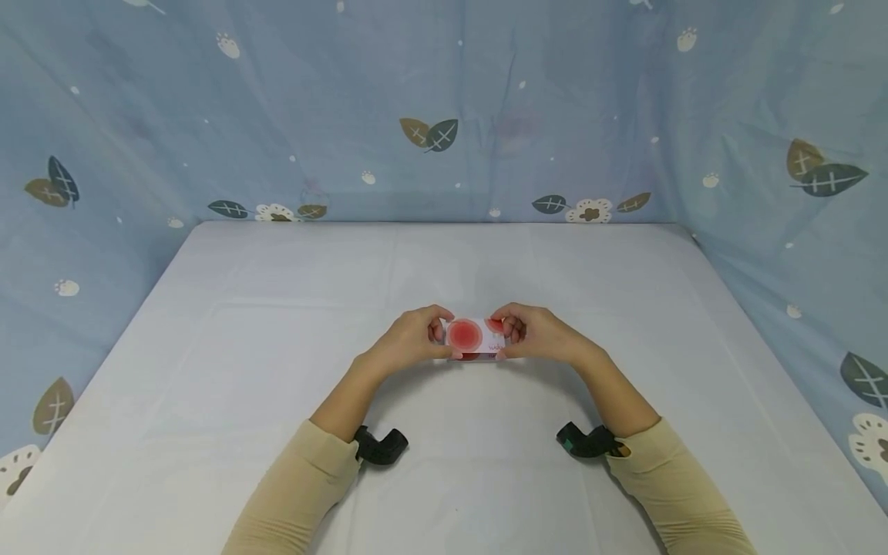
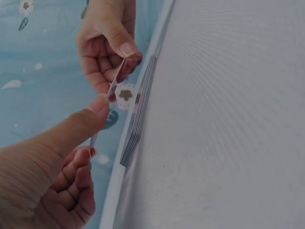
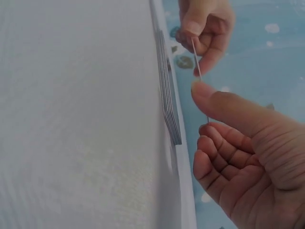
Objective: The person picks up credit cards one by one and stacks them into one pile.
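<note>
A white card with red circles and lettering [image 1: 466, 334] is held between both hands, raised over a neat stack of similar thin cards [image 1: 479, 357]. At the card's left end, my left hand [image 1: 412, 337] pinches it, thumb on the near edge and fingers at the far edge. My right hand [image 1: 544, 333] pinches the right end the same way. In both wrist views the held card shows nearly edge-on, apart from the stack [image 2: 139, 114] [image 3: 167, 93] lying on the table. From above, the held card hides most of the stack.
The white-covered table [image 1: 277, 385] reaches back to a blue patterned curtain [image 1: 347, 100] that also hangs along both sides. Black wrist-worn devices [image 1: 381, 447] stick out from both sleeves, close over the tabletop.
</note>
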Demonstrator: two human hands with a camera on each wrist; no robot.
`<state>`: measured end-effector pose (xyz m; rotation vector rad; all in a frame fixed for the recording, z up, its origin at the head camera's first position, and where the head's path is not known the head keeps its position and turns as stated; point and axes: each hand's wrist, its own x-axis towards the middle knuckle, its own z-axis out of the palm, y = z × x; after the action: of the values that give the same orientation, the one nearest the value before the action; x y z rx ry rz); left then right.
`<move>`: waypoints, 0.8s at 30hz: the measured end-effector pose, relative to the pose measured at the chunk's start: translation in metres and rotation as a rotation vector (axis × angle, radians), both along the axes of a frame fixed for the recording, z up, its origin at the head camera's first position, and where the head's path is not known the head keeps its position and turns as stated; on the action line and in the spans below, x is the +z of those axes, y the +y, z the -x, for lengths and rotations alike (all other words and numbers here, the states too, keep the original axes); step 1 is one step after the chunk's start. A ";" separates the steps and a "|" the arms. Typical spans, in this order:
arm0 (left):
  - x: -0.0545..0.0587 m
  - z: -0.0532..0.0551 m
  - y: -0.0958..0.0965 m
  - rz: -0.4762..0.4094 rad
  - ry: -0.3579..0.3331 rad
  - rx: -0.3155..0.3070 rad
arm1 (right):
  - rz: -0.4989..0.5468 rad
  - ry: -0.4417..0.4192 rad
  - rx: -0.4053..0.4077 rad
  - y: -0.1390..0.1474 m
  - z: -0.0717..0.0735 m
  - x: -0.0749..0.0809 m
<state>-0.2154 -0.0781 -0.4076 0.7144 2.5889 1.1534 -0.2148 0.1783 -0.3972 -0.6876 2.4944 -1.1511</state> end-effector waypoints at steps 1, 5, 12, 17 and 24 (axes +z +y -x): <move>0.000 0.000 0.000 0.001 0.002 -0.003 | -0.008 0.003 0.001 0.000 0.000 -0.001; -0.002 0.000 0.001 0.010 0.015 -0.009 | -0.019 0.012 0.002 0.000 0.000 -0.002; -0.006 -0.001 0.001 0.024 0.007 0.001 | -0.021 0.011 0.016 0.000 0.001 -0.007; -0.007 -0.002 0.001 0.030 0.001 0.000 | -0.031 0.016 0.022 0.001 0.002 -0.009; -0.009 -0.003 0.000 0.023 -0.010 0.001 | -0.050 0.019 0.045 -0.001 0.001 -0.007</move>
<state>-0.2126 -0.0779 -0.4162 0.6999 2.5902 1.1225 -0.2161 0.1776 -0.4047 -0.7410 2.5011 -1.0678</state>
